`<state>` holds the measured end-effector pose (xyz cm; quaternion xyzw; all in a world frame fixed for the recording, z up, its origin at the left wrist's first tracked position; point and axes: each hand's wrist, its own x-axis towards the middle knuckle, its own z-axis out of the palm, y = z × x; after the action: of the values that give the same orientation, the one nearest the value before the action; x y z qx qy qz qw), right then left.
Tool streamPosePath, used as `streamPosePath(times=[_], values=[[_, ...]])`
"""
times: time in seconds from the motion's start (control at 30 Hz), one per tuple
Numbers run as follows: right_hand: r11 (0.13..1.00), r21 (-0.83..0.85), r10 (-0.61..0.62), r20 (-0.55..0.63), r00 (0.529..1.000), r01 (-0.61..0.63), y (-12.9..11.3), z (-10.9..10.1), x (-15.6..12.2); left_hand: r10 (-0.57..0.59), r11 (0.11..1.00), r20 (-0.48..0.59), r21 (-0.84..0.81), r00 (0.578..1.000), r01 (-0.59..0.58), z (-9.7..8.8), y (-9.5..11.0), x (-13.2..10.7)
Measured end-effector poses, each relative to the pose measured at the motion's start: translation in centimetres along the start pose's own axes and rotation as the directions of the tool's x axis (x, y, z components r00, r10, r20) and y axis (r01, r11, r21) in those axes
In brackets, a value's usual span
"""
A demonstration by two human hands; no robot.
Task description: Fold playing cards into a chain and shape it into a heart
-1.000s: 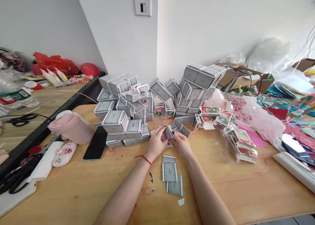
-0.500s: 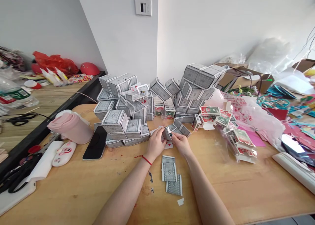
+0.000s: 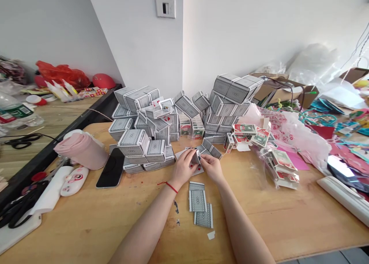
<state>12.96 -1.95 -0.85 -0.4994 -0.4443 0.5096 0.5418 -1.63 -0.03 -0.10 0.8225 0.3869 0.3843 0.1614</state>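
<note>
Both my hands meet over the wooden table [image 3: 86, 225] just in front of a big heap of grey patterned card boxes [image 3: 144, 141]. My left hand [image 3: 183, 167], with a red string at the wrist, and my right hand [image 3: 212, 167] are closed together on a small folded playing card piece [image 3: 196, 157] with red pips showing. Flat grey-backed playing cards [image 3: 198, 204] lie on the table between my forearms, a small white scrap beside them. More folded card pieces [image 3: 211, 150] rest right behind my fingers.
A black phone [image 3: 111, 168], a pink cloth bundle [image 3: 82, 149] and a white-and-pink case [image 3: 72, 179] lie to the left. Red-and-green card packs in plastic [image 3: 279, 162] sit right, beside pink bags and coloured paper. Scissors [image 3: 15, 210] lie far left. A mirror stands left.
My hands have barely shifted; the fingers have turned the folded card piece slightly so a red pip shows. The view moved a little.
</note>
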Motion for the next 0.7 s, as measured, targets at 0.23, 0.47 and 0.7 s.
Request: streamPosePath(times=[0.23, 0.47, 0.7], values=[[1.0, 0.01, 0.029, 0.035, 0.999, -0.029, -0.46, -0.23, 0.01, 0.045, 0.999, 0.012, 0.016, 0.999, -0.046, -0.01, -0.33, 0.05], [0.999, -0.045, 0.016, 0.041, 0.999, -0.014, -0.83, -0.41, -0.14, 0.055, 0.998, 0.008, 0.024, 0.998, -0.055, 0.15, -0.22, -0.02], [0.994, -0.105, -0.004, 0.012, 1.0, 0.006, -0.48, -0.38, -0.12, 0.047, 0.999, -0.002, 0.012, 0.999, -0.047, 0.25, -0.16, -0.08]])
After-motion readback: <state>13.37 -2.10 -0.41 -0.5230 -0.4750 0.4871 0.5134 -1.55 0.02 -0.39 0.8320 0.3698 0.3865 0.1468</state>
